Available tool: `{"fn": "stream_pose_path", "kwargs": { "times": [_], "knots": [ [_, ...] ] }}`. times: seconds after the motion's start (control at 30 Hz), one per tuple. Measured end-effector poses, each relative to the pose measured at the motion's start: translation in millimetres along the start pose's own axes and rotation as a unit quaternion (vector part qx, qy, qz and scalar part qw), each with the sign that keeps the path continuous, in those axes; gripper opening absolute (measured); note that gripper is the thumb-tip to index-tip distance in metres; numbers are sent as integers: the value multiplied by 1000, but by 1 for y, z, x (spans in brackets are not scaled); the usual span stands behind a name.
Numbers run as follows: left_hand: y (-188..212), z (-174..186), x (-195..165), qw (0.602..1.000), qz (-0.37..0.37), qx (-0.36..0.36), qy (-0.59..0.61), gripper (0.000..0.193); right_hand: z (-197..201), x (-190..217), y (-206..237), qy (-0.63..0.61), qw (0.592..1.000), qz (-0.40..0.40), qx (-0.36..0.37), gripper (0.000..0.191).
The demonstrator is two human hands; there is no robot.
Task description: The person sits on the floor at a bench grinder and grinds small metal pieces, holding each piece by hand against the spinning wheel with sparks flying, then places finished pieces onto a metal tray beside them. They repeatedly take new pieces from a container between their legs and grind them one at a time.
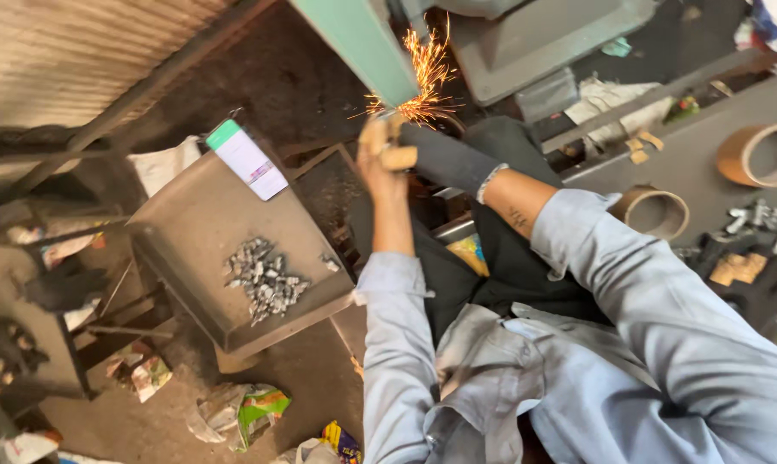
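Observation:
My left hand [381, 153], its fingertips wrapped in tan tape, is pinched on a small metal piece held against the grinding wheel under a green guard [360, 41]. Orange sparks [418, 86] fly from the point of contact. My right hand [444, 155], in a dark glove with a bracelet at the wrist, closes in beside the left and grips the same piece. The piece itself is almost fully hidden by the fingers. Both arms wear light grey-blue sleeves.
A metal tray [199, 232] on the left holds a pile of small silvery parts [264, 279] and a white and green bottle [246, 159]. Cardboard tape rolls [655, 210] and more small parts [745, 219] lie on the bench at right. Crumpled wrappers [242, 412] litter the floor.

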State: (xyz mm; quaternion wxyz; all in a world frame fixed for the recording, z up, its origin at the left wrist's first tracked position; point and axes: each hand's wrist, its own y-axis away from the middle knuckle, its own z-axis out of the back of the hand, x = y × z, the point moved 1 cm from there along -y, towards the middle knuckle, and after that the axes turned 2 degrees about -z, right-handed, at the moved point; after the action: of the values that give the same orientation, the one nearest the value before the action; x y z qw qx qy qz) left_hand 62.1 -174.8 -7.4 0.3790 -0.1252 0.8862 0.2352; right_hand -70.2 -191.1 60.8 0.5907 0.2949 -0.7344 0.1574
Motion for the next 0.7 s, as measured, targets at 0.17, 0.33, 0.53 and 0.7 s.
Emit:
{"fn": "stream_pose_path", "kwargs": {
  "times": [0.17,0.33,0.53,0.7],
  "knots": [
    [54,11,-12,899,-228,102,-361,20,3,35,29,-107,991,-78,22,47],
    [59,-4,-1,842,-160,225,-463,25,20,54,51,62,989,-115,-68,26],
    [7,-13,28,881,-87,163,-435,17,22,41,17,247,929,-143,-237,40],
    [3,-7,27,929,53,155,-333,15,14,41,9,174,951,-125,-224,39]
  ]
}}
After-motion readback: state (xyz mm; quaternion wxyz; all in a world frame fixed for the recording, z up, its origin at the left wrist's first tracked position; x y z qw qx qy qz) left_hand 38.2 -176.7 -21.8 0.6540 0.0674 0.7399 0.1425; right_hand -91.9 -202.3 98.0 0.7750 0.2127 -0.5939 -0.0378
